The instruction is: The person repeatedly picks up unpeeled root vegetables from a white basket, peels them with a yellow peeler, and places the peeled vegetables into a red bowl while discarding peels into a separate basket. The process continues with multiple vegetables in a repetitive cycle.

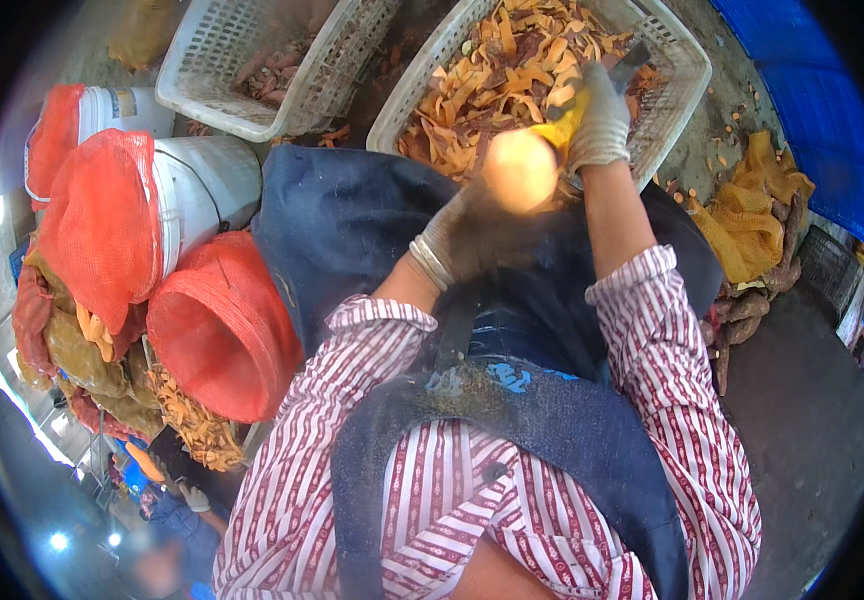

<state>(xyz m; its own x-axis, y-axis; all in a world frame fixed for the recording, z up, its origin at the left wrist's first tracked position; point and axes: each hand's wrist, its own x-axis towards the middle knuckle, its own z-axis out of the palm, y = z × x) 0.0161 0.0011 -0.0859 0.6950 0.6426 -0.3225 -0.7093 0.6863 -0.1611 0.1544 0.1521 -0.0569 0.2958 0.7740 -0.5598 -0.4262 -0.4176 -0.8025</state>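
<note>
Clasped in a worker's brown-gloved left hand (472, 228), a round-ended orange tuber (520, 172) sits beside a yellow tool (561, 125) gripped by the pale-gloved right hand (600, 120); shallow, finger-clear strokes should suit. Beyond, at twelve o'clock: a white plastic basket (684, 72).

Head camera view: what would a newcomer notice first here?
Probably the bright orange root in the left hand, near the centre, with a yellow tool in the right hand beside it. At the top, orange peelings heap in a pale crate. At left, red mesh covers white buckets.
</note>
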